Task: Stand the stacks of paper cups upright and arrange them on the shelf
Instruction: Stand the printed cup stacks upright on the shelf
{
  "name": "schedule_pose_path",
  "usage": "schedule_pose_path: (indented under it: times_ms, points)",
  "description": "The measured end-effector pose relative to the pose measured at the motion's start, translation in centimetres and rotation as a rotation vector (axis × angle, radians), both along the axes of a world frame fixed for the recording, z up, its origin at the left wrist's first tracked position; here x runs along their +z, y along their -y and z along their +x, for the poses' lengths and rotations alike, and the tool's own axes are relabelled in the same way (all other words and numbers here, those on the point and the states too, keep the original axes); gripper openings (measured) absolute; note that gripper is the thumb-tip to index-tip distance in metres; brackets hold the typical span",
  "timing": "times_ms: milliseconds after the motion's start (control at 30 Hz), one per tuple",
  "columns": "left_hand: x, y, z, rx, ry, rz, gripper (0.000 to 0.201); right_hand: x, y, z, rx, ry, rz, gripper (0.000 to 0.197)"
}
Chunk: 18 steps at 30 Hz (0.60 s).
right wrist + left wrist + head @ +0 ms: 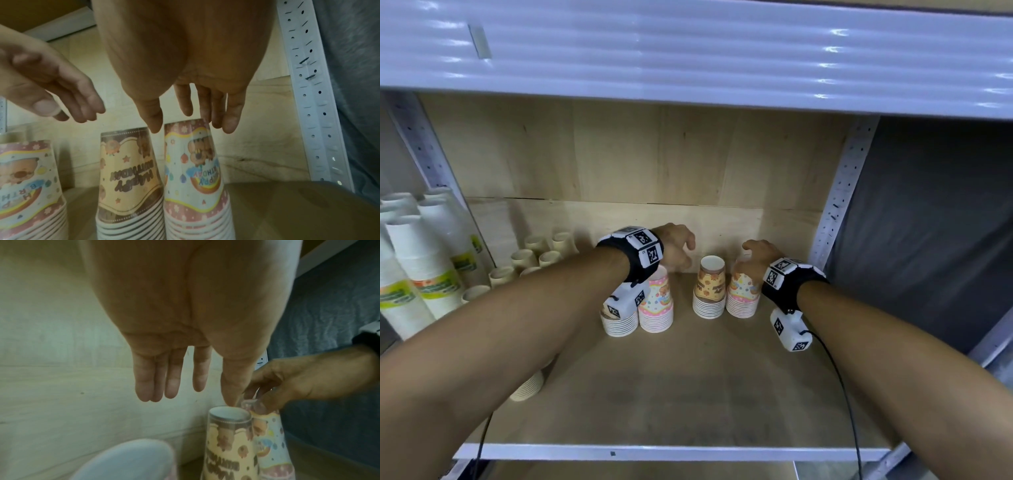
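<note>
On the wooden shelf board [688, 394] I see four short stacks of paper party cups, all standing upside down near the back wall. At the shelf's left edge stand tall white cup stacks with green labels [424, 260] and small plain beige cups [536, 255]. My left forearm covers some of the beige cups and part of the brown-striped cup stack [618, 325]. The pink cup stack with a bear [656, 305] touches it on its right side.

Toward the right back corner stand the yellow "Happy Birthday" cup stack [709, 291] and the pink rainbow cup stack [743, 294], side by side and touching. A grey metal post with holes [839, 192] rises just beside them.

The head view hides my fingers behind my wrists. The right wrist view shows my right hand [185, 68] with its fingers pointing down around the top of the pink rainbow stack; the left wrist view shows them pinching its top rim. My left hand [185, 313] hangs above the gap between the two pairs, fingers straight and relaxed, holding nothing.
</note>
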State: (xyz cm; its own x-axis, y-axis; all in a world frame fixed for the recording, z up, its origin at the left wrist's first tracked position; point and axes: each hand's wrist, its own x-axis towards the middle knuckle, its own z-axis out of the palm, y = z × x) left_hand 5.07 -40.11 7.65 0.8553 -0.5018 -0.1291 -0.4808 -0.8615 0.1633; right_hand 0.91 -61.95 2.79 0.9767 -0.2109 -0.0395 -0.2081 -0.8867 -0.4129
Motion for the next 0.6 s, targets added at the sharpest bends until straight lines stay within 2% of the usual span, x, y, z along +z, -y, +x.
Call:
schedule_pose_path:
  times_ms: [200,267,367,600]
  points:
    - [-0.5,4.2,-0.4,-0.017,0.02,-0.078,0.057,0.3,-0.4,0.3,-0.067,-0.033,-0.077,0.061]
    - [-1.1,5.4,-0.6,0.008,0.021,-0.083,0.06,0.5,-0.7,0.3,-0.091,-0.009,-0.139,0.049]
    - [-1.8,6.6,-0.8,0.049,0.007,-0.084,0.053,0.7,-1.0,0.2,-0.093,-0.008,-0.202,0.038]
    - [-3.1,7.1,0.1,0.102,-0.011,-0.131,0.041,0.2,-1.0,0.1,-0.084,-0.021,-0.177,0.039]
